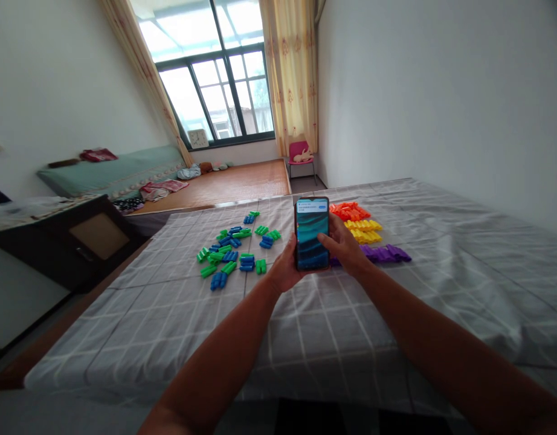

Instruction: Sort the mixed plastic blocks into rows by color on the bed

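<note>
A smartphone stands upright above the bed, its lit screen facing me with a teal picture and a light banner at the top. My left hand grips its lower left side. Around the right edge wraps my right hand, its thumb over the screen. Left of the phone, blue and green plastic pieces lie scattered in small clumps. Partly hidden behind my right hand are rows of orange pieces, yellow pieces and purple pieces.
A grey checked sheet covers the bed. To the left stands a dark cabinet. Beyond the bed lie a brown mat and a pink chair under a window. A white wall runs along the right.
</note>
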The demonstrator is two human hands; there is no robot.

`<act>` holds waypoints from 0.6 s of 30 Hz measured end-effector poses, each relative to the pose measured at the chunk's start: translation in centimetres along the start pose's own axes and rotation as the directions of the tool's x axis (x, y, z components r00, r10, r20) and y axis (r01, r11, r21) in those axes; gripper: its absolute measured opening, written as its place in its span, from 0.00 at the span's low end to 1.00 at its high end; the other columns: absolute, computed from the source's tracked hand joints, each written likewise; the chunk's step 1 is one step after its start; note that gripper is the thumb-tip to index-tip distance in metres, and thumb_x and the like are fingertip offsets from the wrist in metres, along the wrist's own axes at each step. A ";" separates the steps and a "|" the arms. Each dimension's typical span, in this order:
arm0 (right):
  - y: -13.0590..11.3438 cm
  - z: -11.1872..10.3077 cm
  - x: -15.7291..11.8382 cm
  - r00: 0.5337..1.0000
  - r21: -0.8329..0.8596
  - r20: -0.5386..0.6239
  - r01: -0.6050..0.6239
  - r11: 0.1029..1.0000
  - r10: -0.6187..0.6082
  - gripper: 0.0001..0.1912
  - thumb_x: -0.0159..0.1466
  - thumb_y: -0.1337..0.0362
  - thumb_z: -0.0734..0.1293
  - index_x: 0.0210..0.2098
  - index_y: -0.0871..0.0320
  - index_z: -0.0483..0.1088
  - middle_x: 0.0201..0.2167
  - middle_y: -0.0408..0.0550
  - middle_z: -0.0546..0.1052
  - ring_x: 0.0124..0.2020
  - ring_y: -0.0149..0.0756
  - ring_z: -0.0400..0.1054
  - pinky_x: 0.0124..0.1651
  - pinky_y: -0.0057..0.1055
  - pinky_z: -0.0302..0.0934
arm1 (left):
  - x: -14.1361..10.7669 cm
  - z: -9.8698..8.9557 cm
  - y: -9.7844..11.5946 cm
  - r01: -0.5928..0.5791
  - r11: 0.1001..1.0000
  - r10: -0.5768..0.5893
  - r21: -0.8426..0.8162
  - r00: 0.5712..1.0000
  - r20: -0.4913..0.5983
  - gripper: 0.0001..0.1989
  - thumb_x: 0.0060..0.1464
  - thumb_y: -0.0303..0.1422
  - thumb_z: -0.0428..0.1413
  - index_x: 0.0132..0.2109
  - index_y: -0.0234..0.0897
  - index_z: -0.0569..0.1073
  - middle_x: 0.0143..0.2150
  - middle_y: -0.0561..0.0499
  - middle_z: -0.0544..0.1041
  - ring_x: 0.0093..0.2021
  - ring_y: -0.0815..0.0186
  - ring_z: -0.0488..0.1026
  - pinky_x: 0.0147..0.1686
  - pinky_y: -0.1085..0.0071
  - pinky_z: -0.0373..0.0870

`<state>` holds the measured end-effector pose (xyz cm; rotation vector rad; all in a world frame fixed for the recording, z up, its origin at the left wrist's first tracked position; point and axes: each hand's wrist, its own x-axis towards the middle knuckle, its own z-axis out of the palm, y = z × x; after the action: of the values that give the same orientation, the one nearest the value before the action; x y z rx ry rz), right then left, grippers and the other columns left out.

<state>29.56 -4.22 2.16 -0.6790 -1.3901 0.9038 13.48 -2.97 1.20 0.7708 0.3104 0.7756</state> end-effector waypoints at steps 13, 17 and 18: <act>0.1 -0.5 0.0 0.999 0.018 0.004 0.036 0.999 -0.036 0.33 0.61 0.51 0.68 0.62 0.52 0.59 0.60 0.52 0.69 0.59 0.47 0.65 0.58 0.45 0.61 | 0.0 -0.1 0.1 0.012 0.999 -0.011 -0.045 0.999 0.031 0.30 0.66 0.49 0.40 0.66 0.37 0.63 0.57 0.39 0.74 0.55 0.52 0.73 0.56 0.49 0.67; 0.0 -0.4 0.0 1.000 0.005 0.005 0.027 1.000 -0.027 0.34 0.61 0.50 0.68 0.63 0.52 0.59 0.60 0.53 0.69 0.58 0.48 0.66 0.58 0.45 0.61 | 0.0 -0.1 0.1 0.013 0.998 -0.012 -0.057 1.000 0.016 0.30 0.66 0.49 0.40 0.66 0.37 0.63 0.57 0.39 0.74 0.55 0.52 0.73 0.56 0.49 0.67; 0.0 -0.4 0.0 1.000 0.006 0.005 0.026 1.000 -0.026 0.34 0.61 0.50 0.68 0.63 0.52 0.58 0.60 0.53 0.69 0.58 0.48 0.66 0.58 0.45 0.61 | 0.0 -0.1 0.1 0.013 0.998 -0.012 -0.058 1.000 0.013 0.30 0.66 0.49 0.40 0.66 0.37 0.63 0.57 0.39 0.74 0.55 0.52 0.73 0.56 0.49 0.67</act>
<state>29.97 -4.19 2.11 -0.6535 -1.3977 0.8891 13.40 -2.86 1.25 0.7185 0.2799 0.7646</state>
